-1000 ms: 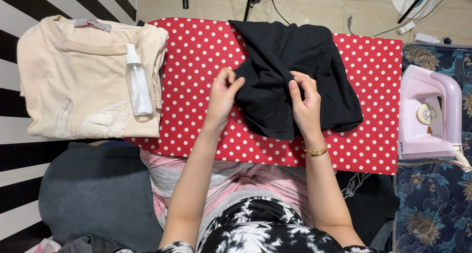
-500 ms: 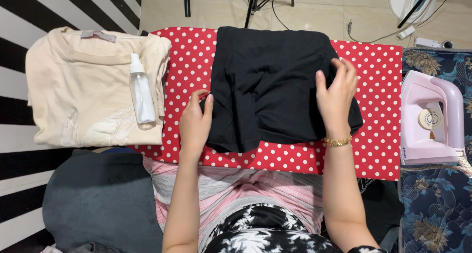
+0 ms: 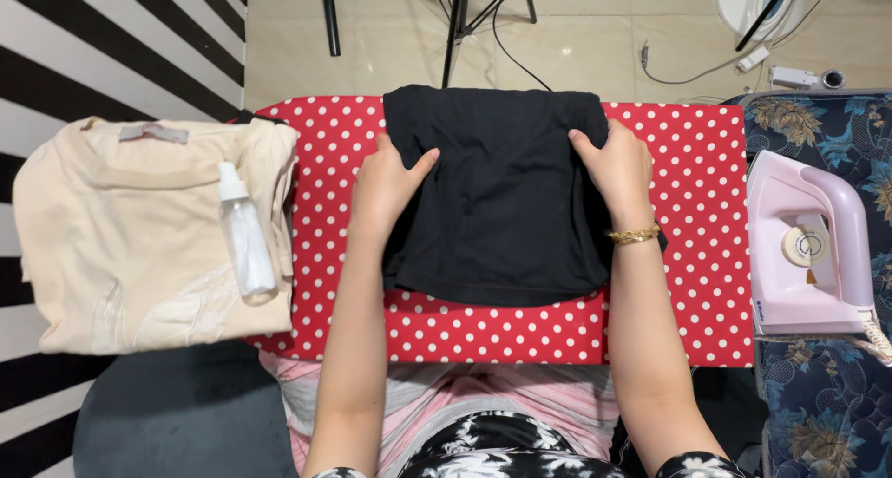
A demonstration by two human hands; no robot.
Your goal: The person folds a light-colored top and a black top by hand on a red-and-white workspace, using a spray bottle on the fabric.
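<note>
your left hand (image 3: 386, 183) and right hand (image 3: 615, 167) lie flat, fingers released, on the 2 side edges of the folded black garment (image 3: 497, 195), which rests mid-way on the red dotted ironing board (image 3: 706, 218). it looks soft, light and limp, so grip at the folded edges; the layers could slide apart.

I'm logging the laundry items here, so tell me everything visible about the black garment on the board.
The black garment is plain, soft-looking knit fabric, folded into a rough rectangle with a stitched hem along its near edge. It lies flat on the red polka-dot ironing board, its far edge reaching the board's far side. The left hand presses its left edge and the right hand its right edge.
</note>
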